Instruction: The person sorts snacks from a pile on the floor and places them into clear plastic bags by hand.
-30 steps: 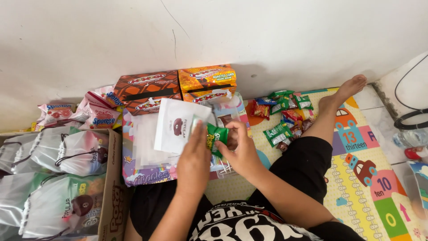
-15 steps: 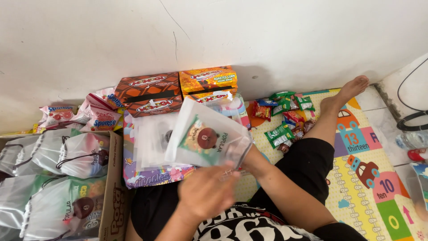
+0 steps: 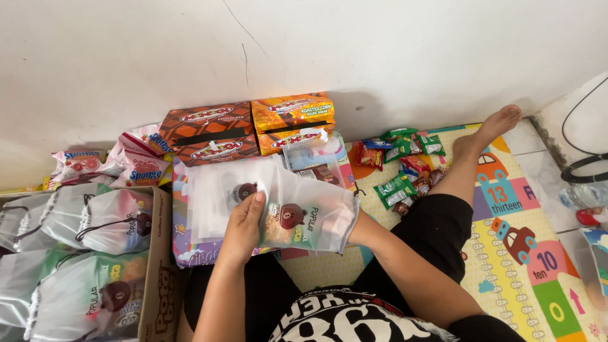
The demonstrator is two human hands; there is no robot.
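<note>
Over the person's lap, just in front of the stack of flat bags [image 3: 212,196], the translucent pouch [image 3: 304,218] lay tilted. Left hand [image 3: 244,225] gripped its closed end, fingers [image 3: 253,206] clamped on it. Right hand was buried inside the pouch mouth; couldn't tell its fingers' state. Looked like the filling step. Next move probably needed another snack from the packet pile [image 3: 405,168].

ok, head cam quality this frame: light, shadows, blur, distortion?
Head view: soft even daylight, only a faint shadow on the wall behind the snack boxes. Mild sheen on the frosted bag, which hides the right hand inside it. Left hand and bag look sharp, no motion blur. Wide-angle bending shows toward the edges, at the play mat.
</note>
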